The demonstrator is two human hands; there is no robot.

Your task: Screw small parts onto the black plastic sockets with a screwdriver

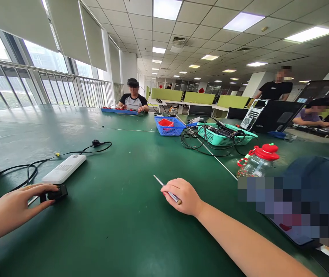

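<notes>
At the left, my left hand (17, 209) pinches a small black boxy part (59, 193) between fingers and thumb, low over the green table (118, 227). What kind of part it is I cannot make out. My right hand (183, 194) is closed around a slim silver screwdriver (171, 195) with a gold-coloured end. Its thin tip points away and to the left. Just beyond my left hand lies a white power bank (64, 169), with a black cable (34, 167) running behind it.
Farther back stand a blue basket (170, 130) with a red tray inside and a teal basket (224, 138) full of black cables. A red-lidded bottle (258, 161) and a computer case (271, 115) are at the right. People sit or stand around the far side.
</notes>
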